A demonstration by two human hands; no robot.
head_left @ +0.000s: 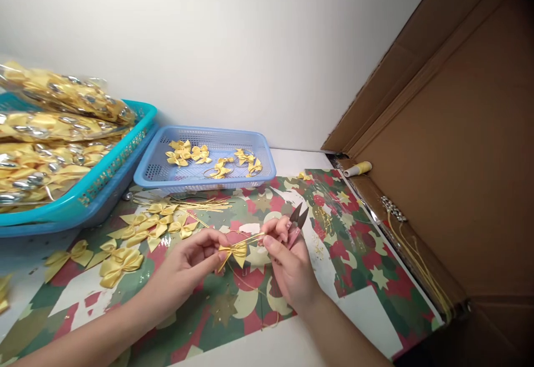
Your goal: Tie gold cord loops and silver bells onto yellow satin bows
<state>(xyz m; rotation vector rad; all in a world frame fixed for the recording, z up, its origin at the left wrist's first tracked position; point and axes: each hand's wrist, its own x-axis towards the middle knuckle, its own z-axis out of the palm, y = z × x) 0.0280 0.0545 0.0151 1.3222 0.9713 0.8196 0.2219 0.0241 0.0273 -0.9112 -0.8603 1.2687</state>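
Note:
My left hand (194,261) pinches a yellow ribbon bow (234,250) at its left side, above the patterned sheet. Thin gold cord runs from the bow to my right hand (290,261), whose thumb and forefinger close on it. Small scissors (298,217) also sit in my right hand, their dark blades pointing up and slightly apart. Left of my hands lie several loose yellow bows (120,265) and a bundle of gold cords (204,204).
A blue basket (204,183) with several bows stands behind my hands. At the left, a teal basket (112,158) holds bagged bows. A thread spool (357,169) and beaded cords (393,209) lie along the cardboard wall (459,122) at right.

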